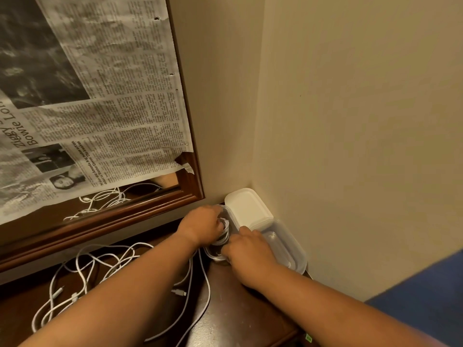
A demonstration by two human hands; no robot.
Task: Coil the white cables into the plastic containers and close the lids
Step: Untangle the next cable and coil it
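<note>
1. Cables (100, 266), white and loose, sprawl on the dark table (238, 309), passing under the left forearm.
2. Left hand (203, 226) curls around the coil (224, 234) inside the open container (226, 209).
3. Right hand (249, 251) meets the coil's near side; its grip is hidden.
4. White lid (246, 206) and second clear container (288, 249) crowd the wall corner.

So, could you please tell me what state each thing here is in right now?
Left hand: grips the cable coil.
Right hand: at the cable coil's near side, grip hidden.
Open container: lid off, cable coil partly inside.
White lid: lying flat in the corner.
Second clear container: looks empty.
Loose cables: tangled, uncoiled on the table.
</note>
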